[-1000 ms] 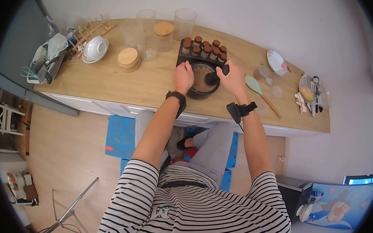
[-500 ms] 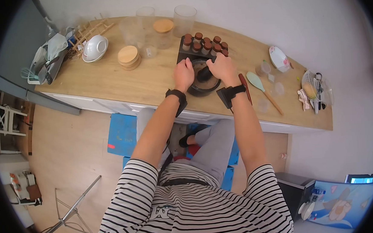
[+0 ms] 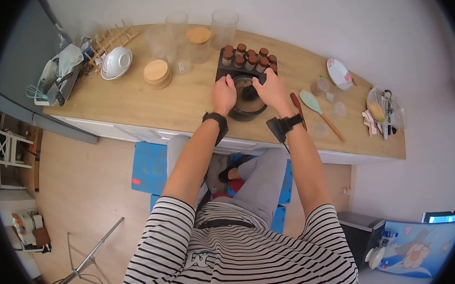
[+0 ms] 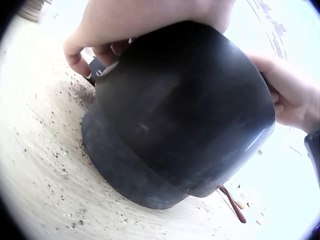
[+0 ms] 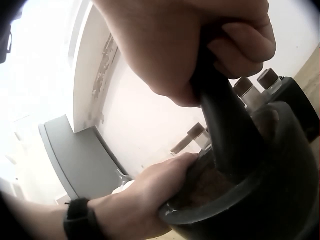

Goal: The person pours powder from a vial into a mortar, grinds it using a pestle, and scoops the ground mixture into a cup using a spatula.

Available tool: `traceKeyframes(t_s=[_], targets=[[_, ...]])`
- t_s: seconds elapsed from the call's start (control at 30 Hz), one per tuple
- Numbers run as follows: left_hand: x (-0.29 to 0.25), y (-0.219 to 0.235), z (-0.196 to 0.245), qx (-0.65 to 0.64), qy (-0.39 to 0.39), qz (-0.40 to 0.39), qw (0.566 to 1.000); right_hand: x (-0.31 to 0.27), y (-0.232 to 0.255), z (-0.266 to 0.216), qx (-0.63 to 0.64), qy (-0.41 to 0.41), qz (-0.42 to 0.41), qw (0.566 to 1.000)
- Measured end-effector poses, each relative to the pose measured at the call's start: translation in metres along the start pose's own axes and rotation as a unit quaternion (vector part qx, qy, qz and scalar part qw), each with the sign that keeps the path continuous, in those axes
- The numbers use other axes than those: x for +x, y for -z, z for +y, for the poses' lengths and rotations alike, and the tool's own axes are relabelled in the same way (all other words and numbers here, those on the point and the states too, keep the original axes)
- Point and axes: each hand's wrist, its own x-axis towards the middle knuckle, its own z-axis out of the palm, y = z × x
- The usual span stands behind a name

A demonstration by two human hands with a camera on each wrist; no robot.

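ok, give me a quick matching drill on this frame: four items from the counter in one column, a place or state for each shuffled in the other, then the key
Items
1. black mortar
2. pestle
3. spice jar rack
4. white bowl

Places or states
A. standing just behind the mortar, against the wall side
B. far left of the counter, beside the wooden rack
C. gripped by the right hand, its end down in the brown powder
D. steadied at the rim by the left hand

Pairs: 1-D, 2-C, 3-A, 4-B
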Motion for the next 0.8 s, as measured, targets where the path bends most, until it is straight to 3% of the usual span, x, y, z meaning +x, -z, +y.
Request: traceKeyframes(t_s=[0.03,0.2,0.27,0.47,0.53,0.6,0.7,0.8], targets=[[0.000,0.000,0.000,-0.003,0.001,0.001,1.000,-0.008,0.002,0.003,0.001,0.020,0.047,0.999],[-0.005,0.002,0.002,-0.003,0.005,0.002,1.000,-0.039,0.017,0.010,0.034,0.002,0.058,0.998],[-0.005,0.003,0.001,0.001,0.016,-0.007,1.000,-0.049,0.015,0.007,-0.006,0.074,0.092,0.993],[-0.004,-0.001,-0.004,0.010,0.022,-0.001,1.000,-0.037,-0.012,-0.015,-0.117,0.185,0.085,0.972],[-0.003,-0.001,-0.003,0.007,0.021,-0.004,1.000,-0.006,-0.013,-0.014,-0.126,0.167,0.053,0.977],[-0.004,-0.001,-0.003,0.001,0.019,-0.007,1.000,0.019,-0.014,-0.001,-0.132,0.092,0.042,0.986],[-0.004,0.000,-0.003,0.003,0.018,-0.007,1.000,0.016,-0.010,0.006,-0.124,0.042,0.038,0.991],[-0.003,-0.001,-0.003,0.004,0.022,-0.002,1.000,-0.026,-0.006,-0.014,-0.120,0.018,0.021,0.992]])
